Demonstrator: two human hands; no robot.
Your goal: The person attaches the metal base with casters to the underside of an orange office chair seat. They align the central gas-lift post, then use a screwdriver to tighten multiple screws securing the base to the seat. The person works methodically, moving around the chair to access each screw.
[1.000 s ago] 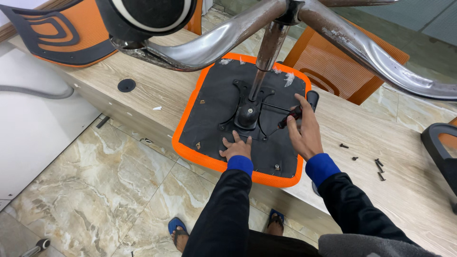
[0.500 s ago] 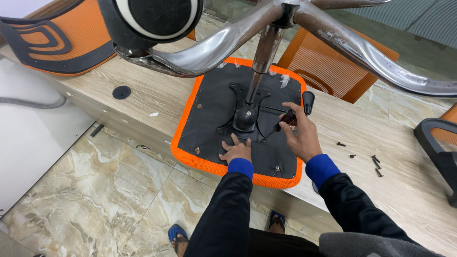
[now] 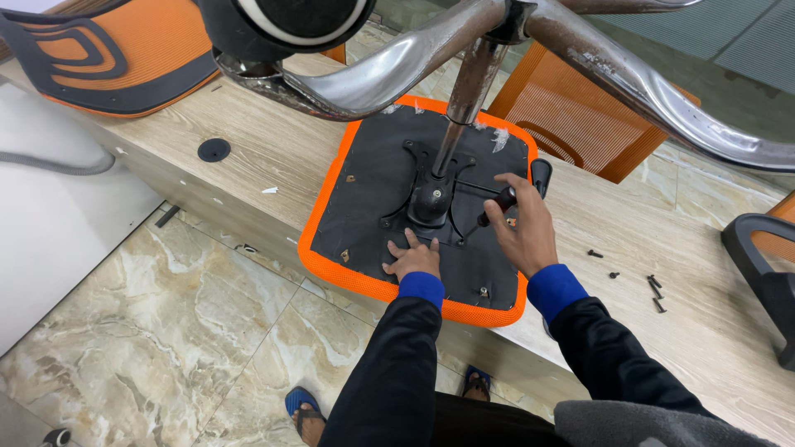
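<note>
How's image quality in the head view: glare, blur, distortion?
Head view: even, soft light, faint shadows under the left hand and right hand; bright glare streaks on the chrome chair legs; wide-angle bending curves the desk edge; the caster wheel close to the lens looks oversized and slightly soft; the seat underside, screwdriver and loose screws are sharp.

The left hand presses flat on the upturned orange chair seat on the desk. At 2 o'clock from it, the right hand grips a screwdriver. 5 loose screws lie at 3 o'clock.
</note>
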